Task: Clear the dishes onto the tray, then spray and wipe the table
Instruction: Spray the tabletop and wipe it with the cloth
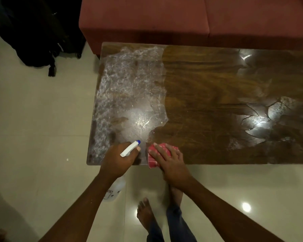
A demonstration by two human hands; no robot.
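Foamy wet film (pixel 128 88) across glossy grained wooden table (pixel 208 95).

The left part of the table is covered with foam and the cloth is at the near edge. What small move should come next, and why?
Probably slide the right hand with the pink cloth leftward and away into the foam. The cloth lies flat at the foam's border, the wood to its right looks mostly wiped, and the left hand holds the spray bottle clear.
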